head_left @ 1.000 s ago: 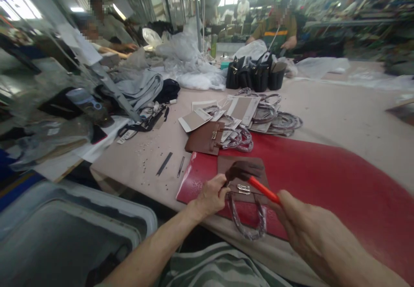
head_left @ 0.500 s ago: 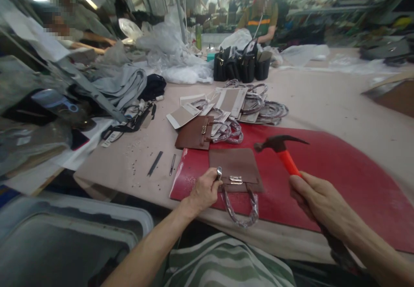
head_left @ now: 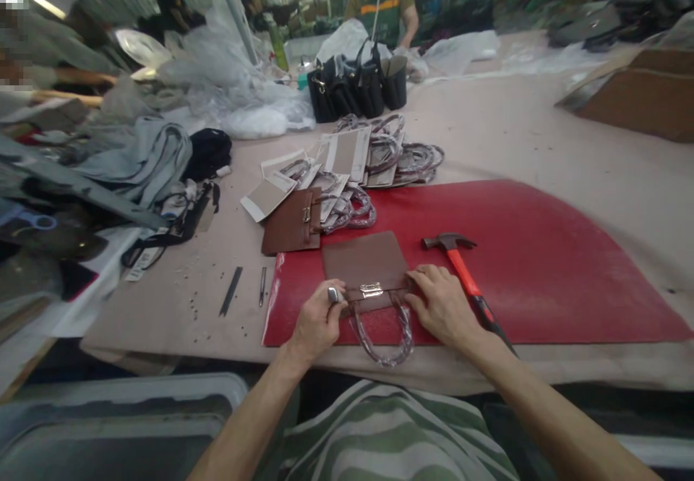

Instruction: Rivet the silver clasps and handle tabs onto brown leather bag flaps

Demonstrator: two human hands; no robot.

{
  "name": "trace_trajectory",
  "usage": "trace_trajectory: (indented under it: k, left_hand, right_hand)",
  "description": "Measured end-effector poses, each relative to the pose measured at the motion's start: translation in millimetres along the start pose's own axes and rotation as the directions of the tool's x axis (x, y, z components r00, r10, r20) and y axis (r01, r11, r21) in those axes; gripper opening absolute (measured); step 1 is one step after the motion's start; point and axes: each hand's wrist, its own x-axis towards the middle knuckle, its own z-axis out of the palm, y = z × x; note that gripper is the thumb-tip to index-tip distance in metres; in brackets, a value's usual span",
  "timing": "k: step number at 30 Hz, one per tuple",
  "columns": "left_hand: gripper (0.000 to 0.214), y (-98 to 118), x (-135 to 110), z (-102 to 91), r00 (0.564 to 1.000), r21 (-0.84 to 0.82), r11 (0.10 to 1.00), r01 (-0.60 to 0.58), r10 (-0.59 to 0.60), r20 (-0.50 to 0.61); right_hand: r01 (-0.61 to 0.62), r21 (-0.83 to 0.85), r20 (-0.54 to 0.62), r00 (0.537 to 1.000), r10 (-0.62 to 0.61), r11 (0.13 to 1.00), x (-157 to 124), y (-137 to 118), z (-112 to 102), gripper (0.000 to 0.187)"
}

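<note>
On a red mat (head_left: 520,264) lies a brown leather bag panel (head_left: 364,258) with a gold clasp (head_left: 371,291) and a plastic-wrapped handle (head_left: 382,356) pointing toward me. My left hand (head_left: 317,325) is closed around a short metal punch (head_left: 334,295), its shiny end showing above the fingers, at the panel's left edge. At the right edge, my right hand (head_left: 445,307) has thumb and fingers closed on the panel beside the handle's end. Just right of that hand, a claw hammer (head_left: 460,267) with an orange and black handle rests on the mat.
Another brown panel (head_left: 291,224) and a pile of wrapped handles (head_left: 415,159) lie behind. A dark flat strip (head_left: 231,291) and a thin metal tool (head_left: 263,286) are at left. Black bags (head_left: 358,87) stand farther back; a grey bin (head_left: 135,394) sits below the table edge.
The hammer has gone from my right hand onto the mat. That hand has moved left to the panel's edge. My left hand still holds the punch; the view has shifted.
</note>
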Motion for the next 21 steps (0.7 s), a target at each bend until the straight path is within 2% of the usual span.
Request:
trace_trajectory:
  k: [2,3,5,6,8,9,10,11,16,21]
  left_hand:
    - [0.016,-1,-6,0.1,1.0,0.006,1.0,-0.022,0.022,0.007]
    - [0.014,-1,-9,-0.4,1.0,0.007,1.0,0.004,-0.004,-0.011]
    - [0.013,-3,-14,-2.8,0.982,-0.027,0.986,0.162,-0.164,-0.098]
    - [0.016,-5,-15,-4.7,0.947,-0.082,0.959,0.27,-0.28,-0.155]
    - [0.025,-8,-14,-9.6,0.843,-0.242,0.864,0.441,-0.491,-0.218]
    - [0.028,-8,-12,-12.0,0.804,-0.317,0.82,0.477,-0.553,-0.22]
    - [0.03,-8,-10,-13.9,0.786,-0.369,0.794,0.483,-0.579,-0.218]
    - [0.03,-6,-7,-15.1,0.788,-0.393,0.79,0.471,-0.577,-0.215]
    - [0.021,18,8,-6.2,0.865,-0.333,0.844,0.42,-0.484,-0.135]
    - [0.014,34,22,14.5,0.91,-0.284,0.876,0.39,-0.414,-0.031]
  right_hand:
    - [-0.029,-0.028,0.009,1.0,0.029,0.999,1,-7,10,0.024]
    - [-0.044,-0.028,0.004,0.999,0.044,0.999,1,-9,13,0.024]
    - [-0.057,-0.015,-0.001,0.998,0.057,0.998,-1,-10,15,0.023]
    - [-0.057,-0.006,0.002,0.998,0.057,0.998,-2,-11,15,0.022]
    - [-0.053,0.015,0.006,0.999,0.053,0.998,-4,-15,16,0.02]
    - [-0.054,0.023,0.001,0.999,0.054,0.998,-5,-18,17,0.019]
    - [-0.055,0.029,-0.009,0.998,0.055,0.998,-7,-23,18,0.018]
    - [-0.053,0.035,-0.021,0.998,0.054,0.998,-8,-29,20,0.018]
    - [-0.039,0.064,-0.051,0.998,0.042,0.997,-12,-51,29,0.013]
    - [-0.014,0.184,0.006,1.0,0.013,0.983,-12,-45,26,0.015]
